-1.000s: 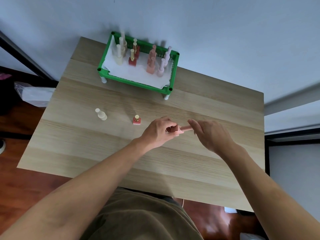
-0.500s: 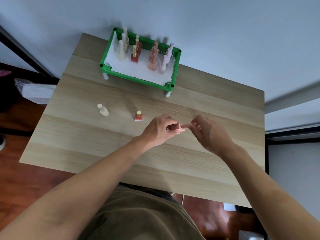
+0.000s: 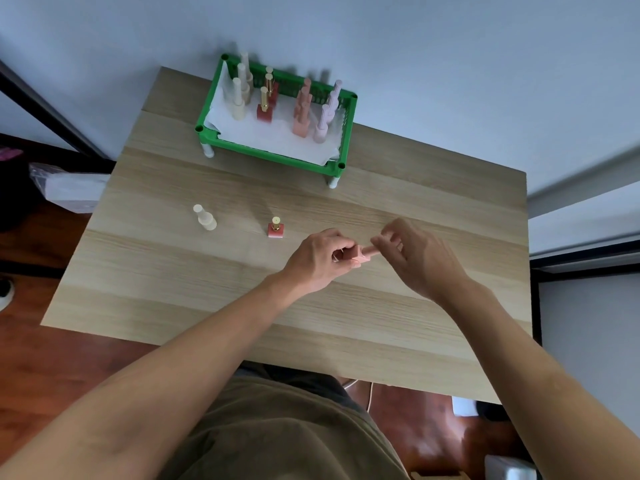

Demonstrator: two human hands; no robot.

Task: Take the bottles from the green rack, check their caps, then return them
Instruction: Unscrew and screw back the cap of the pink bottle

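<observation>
Bottles stand left of both hands.

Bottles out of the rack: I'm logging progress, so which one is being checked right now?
The pink bottle, held sideways between left hand and right hand. The cream bottle and red bottle stand untouched.

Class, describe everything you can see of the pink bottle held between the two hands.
The small salmon-pink bottle has a squarish base and a long, narrow matching cap, opaque and plastic-looking. It lies roughly horizontal just above the light wooden table, cap pointing right. The left hand grips its base; the right hand pinches the cap. Whether the cap is tight cannot be told.
</observation>
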